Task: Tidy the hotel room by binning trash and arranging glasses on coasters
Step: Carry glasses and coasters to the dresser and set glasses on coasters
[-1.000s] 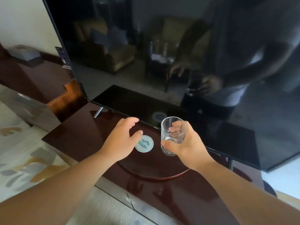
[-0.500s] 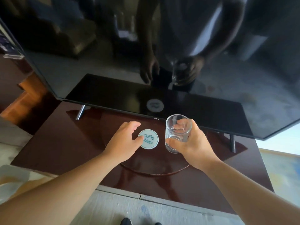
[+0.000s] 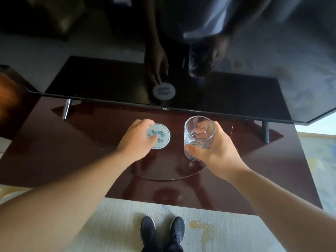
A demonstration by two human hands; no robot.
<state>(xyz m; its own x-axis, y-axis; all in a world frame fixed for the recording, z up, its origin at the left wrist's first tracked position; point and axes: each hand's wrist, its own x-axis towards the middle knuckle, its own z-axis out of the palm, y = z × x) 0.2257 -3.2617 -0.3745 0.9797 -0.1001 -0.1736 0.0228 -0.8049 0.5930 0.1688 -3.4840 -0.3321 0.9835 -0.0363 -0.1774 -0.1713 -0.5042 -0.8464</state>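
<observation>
Gripping an empty glass (image 3: 199,137) just above the table (image 3: 54,151), right hand (image 3: 214,151) beside the coaster (image 3: 161,136) pinched flat by left hand (image 3: 135,141) fingers; a tilted or off-centre landing could tip the glass against the TV (image 3: 181,79).

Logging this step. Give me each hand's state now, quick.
Left hand: fingers pinching the edge of the coaster on the table.
Right hand: closed around the empty glass.
</observation>
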